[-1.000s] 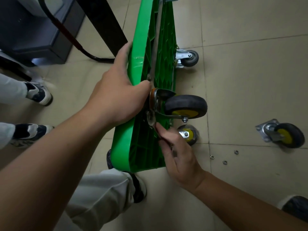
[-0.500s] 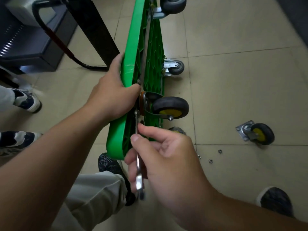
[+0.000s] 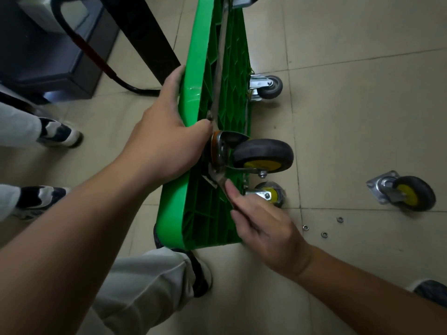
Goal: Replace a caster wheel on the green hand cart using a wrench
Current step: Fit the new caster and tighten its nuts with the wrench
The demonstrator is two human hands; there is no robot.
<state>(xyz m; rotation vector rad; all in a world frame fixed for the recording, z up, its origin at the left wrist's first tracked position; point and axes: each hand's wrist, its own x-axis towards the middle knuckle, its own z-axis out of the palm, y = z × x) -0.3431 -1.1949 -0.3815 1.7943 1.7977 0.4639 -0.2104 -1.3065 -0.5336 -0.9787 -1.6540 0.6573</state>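
The green hand cart (image 3: 193, 213) stands on its side edge on the tiled floor, its ribbed underside facing right. A black caster wheel with a yellow hub (image 3: 263, 154) sticks out from that underside on a metal bracket. My left hand (image 3: 164, 143) grips the cart's upper edge beside the bracket. My right hand (image 3: 263, 228) holds a metal wrench (image 3: 219, 180), whose head sits at the lower edge of the caster's mounting plate. A second yellow-hub caster (image 3: 271, 194) shows just below.
A loose caster with a mounting plate (image 3: 406, 193) lies on the floor at right, with small washers (image 3: 324, 234) scattered near it. A grey caster (image 3: 269, 87) is farther along the cart. Shoes (image 3: 58, 134) stand at left, and a dark cabinet (image 3: 48, 56) sits behind them.
My right hand, which had swung the wrench handle down toward me half a second ago, has brought it back up against the caster plate. My left hand keeps its hold.
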